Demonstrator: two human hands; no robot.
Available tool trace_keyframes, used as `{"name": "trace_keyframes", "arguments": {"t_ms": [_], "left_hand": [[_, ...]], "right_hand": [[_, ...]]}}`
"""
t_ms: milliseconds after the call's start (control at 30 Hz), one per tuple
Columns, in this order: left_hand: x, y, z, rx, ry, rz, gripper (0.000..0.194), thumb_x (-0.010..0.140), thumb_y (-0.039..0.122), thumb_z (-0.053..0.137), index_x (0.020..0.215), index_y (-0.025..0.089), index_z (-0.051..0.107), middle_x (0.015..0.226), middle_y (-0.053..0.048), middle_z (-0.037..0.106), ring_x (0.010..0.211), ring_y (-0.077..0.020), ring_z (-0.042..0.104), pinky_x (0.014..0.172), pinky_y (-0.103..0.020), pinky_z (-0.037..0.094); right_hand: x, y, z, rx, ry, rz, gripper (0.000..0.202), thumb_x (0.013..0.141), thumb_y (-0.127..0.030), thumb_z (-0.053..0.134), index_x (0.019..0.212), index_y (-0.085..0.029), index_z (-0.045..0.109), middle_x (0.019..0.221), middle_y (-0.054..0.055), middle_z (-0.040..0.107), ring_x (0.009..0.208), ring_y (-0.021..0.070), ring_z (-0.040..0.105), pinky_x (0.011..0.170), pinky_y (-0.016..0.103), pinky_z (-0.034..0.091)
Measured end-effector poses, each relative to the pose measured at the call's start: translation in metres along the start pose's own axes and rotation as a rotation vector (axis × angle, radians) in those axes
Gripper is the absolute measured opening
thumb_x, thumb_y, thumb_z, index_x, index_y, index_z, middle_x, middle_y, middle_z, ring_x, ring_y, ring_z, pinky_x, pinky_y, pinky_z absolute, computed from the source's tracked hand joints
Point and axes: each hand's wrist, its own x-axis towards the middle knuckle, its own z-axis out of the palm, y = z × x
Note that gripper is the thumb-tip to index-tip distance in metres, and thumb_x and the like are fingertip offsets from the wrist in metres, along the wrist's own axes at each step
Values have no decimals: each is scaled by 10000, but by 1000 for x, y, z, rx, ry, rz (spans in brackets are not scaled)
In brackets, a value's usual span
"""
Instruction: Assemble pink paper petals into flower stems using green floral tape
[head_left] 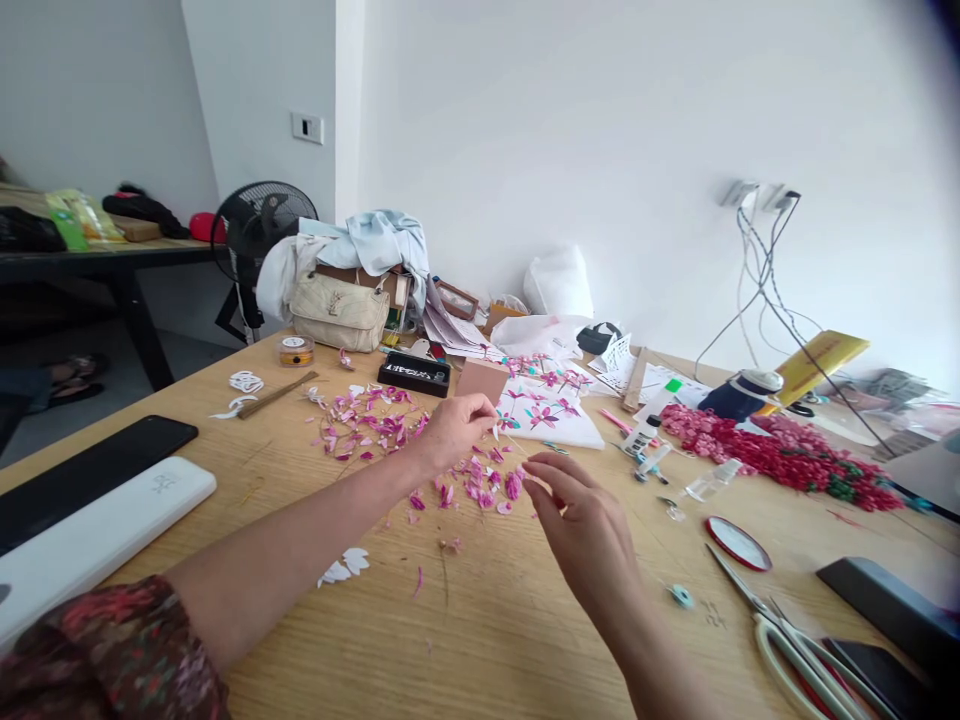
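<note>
My left hand (pixel 461 428) is closed in a pinch over the middle of the wooden table (pixel 360 620), with a small white petal (pixel 495 430) at its fingertips. Lower and to the right, my right hand (pixel 574 500) pinches near a thin pale thread or wire (pixel 516 447) that runs between the hands. What exactly its fingertips hold is too small to tell. A magenta petal cluster (pixel 514 484) is beside those fingertips. Pink and purple petals (pixel 375 415) lie scattered around and beyond my left hand. Finished-looking pink flowers (pixel 544 412) rest on a white sheet (pixel 581 432).
Scissors (pixel 776 620), a red-rimmed round dish (pixel 739 543) and small bottles (pixel 642 436) are on the right. A white power bank (pixel 112 535) and black phone (pixel 97 465) lie left. A black box (pixel 414 375), beige handbag (pixel 341 312) and red flower bundle (pixel 787 460) stand farther back.
</note>
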Motion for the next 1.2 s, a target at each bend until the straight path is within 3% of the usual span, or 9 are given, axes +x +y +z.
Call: {"name": "trace_keyframes", "arguments": {"t_ms": [67, 200, 300, 400, 533, 733, 967, 1067, 1200], "left_hand": [[-1, 0, 0, 28, 2, 20, 113, 728, 208, 500, 696, 134, 579, 677, 0, 598, 680, -126, 535, 662, -233, 403], [-1, 3, -1, -11, -2, 30, 117, 732, 218, 499, 707, 130, 572, 679, 1, 574, 671, -119, 518, 645, -226, 392], [0, 6, -1, -57, 6, 20, 101, 726, 201, 505, 696, 126, 565, 681, 0, 566, 677, -116, 514, 656, -227, 391], [1, 6, -1, -113, 25, -12, 76, 717, 181, 512, 694, 125, 558, 675, 2, 559, 671, -114, 513, 662, -230, 394], [1, 4, 2, -166, 64, -63, 64, 713, 171, 520, 688, 123, 553, 645, 9, 544, 651, -109, 507, 665, -232, 398], [0, -3, 6, -159, 81, -6, 69, 697, 193, 549, 686, 131, 577, 695, -1, 561, 693, -118, 515, 674, -229, 403], [2, -15, 10, -101, 47, 2, 92, 686, 219, 574, 678, 139, 621, 711, -8, 566, 701, -121, 520, 663, -228, 397], [1, -17, 10, -117, 30, -46, 112, 680, 240, 591, 701, 140, 636, 704, -8, 588, 676, -117, 527, 634, -222, 397], [-1, -14, 10, -187, -83, -163, 159, 693, 255, 577, 777, 134, 637, 626, 3, 584, 536, -88, 504, 504, -198, 372]], "right_hand": [[3, -8, 5, 128, -1, 18, 261, 800, -269, 438, 898, -202, 670, 1036, 81, 629, 646, 143, 600, 618, 288, 456], [20, -2, 25, 434, -25, 211, 277, 764, -274, 466, 970, -168, 617, 1132, 111, 575, 493, 95, 578, 525, 279, 455], [33, 6, 38, 669, -46, 332, 328, 728, -305, 508, 1011, -147, 558, 878, 87, 652, 522, 126, 580, 445, 245, 407], [41, 7, 45, 838, -24, 358, 290, 697, -343, 555, 908, -145, 544, 684, 34, 625, 601, 146, 582, 452, 220, 387], [46, 5, 47, 865, 3, 358, 236, 700, -372, 572, 777, -152, 531, 526, -31, 530, 477, 89, 477, 439, 199, 344], [47, 10, 50, 898, -44, 349, 248, 741, -427, 545, 762, -187, 483, 357, -108, 376, 329, 45, 264, 354, 175, 176], [44, 19, 55, 1051, -35, 371, 256, 696, -418, 594, 662, -183, 500, 389, -108, 305, 343, 36, 216, 347, 182, 124], [42, 22, 56, 1069, -24, 366, 251, 687, -411, 606, 671, -173, 531, 404, -105, 297, 360, 36, 207, 358, 185, 121], [39, 27, 58, 1102, 40, 363, 241, 705, -405, 590, 669, -175, 528, 409, -102, 278, 372, 40, 197, 370, 192, 119]]}}
